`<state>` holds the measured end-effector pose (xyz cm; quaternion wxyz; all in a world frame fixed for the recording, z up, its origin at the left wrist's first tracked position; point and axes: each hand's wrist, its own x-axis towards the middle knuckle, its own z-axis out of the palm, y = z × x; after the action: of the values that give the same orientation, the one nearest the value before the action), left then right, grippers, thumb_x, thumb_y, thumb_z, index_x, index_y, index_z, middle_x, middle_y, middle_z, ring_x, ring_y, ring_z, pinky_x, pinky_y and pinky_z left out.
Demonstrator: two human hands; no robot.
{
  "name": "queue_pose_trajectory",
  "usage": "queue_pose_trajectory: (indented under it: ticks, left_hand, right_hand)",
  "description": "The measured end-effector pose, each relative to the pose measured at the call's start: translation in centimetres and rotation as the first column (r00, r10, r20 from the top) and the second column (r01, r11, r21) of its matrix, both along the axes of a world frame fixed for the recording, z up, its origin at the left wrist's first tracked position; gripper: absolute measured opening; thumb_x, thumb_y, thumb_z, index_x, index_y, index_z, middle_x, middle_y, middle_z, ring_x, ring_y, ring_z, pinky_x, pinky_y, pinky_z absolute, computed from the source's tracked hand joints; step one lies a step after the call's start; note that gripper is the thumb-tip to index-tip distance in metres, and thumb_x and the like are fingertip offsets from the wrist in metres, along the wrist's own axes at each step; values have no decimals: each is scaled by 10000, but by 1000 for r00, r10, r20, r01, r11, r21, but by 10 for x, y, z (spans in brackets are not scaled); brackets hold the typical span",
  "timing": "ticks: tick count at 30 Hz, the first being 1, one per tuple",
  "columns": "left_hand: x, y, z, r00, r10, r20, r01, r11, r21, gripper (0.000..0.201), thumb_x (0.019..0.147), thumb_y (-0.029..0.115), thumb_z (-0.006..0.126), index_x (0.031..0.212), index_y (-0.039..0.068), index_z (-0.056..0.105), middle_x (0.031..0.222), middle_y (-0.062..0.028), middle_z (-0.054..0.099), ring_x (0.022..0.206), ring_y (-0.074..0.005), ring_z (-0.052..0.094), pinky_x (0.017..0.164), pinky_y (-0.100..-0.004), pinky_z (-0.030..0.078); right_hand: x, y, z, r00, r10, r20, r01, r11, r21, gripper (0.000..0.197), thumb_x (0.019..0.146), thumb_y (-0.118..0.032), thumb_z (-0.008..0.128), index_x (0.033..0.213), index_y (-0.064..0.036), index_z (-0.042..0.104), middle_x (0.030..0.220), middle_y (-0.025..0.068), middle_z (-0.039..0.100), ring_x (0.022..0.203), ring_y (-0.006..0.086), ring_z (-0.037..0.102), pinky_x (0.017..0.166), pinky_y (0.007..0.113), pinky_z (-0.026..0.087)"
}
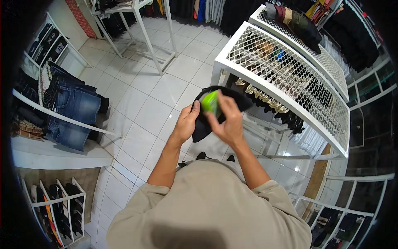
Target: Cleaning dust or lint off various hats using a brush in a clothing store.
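Note:
A black cap (202, 130) is held up in front of my body, above the tiled floor. My left hand (185, 125) grips it by its left side, with the thumb on top. On the cap lies a small bright green block with a greyish edge (210, 101), smeared by motion, so I cannot make out its exact kind. My right hand (229, 123) pinches this green block between thumb and fingers and presses it against the cap. Part of the cap is hidden behind my right hand.
A white rack with a mesh top (286, 79) stands close on the right, with clothes hanging beneath it. Denim shorts (68, 120) hang at the left. A white metal stand (145, 37) is ahead, and a shelf of caps (58, 211) sits at lower left.

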<state>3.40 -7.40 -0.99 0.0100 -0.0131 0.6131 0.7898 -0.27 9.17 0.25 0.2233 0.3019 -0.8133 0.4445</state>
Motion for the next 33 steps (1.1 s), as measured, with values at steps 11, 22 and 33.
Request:
queue_pose_trajectory:
  ticks: [11,22,33]
  left_hand:
    - [2,7,-1,998,58,-20,-58,998,16,504,1118,432,426,1092,-11,664,881,18,604,804,-68,487,734,-257,458]
    - [3,7,-38,999,-44,10,45,972,-232,486,1129,381,414,1096,-33,668,949,-13,666,829,-71,536,782,-241,472]
    - [-1,17,-33,996,79,-49,-90,955,-283,530,1110,435,449,968,-47,619,736,20,522,737,-94,422,662,-304,410]
  right_hand:
    - [-6,4,-6,987,-52,153,63,996,-66,606,793,-183,845,1310,41,623,1105,211,665,953,369,679,842,402,550]
    - [-22,11,-6,902,-333,275,350,937,-14,568,777,-237,866,1232,29,655,1078,198,681,929,354,685,819,401,552]
    - [-6,10,-5,968,-183,173,199,977,-78,577,790,-231,874,1250,44,659,1047,164,694,884,265,704,777,353,565]
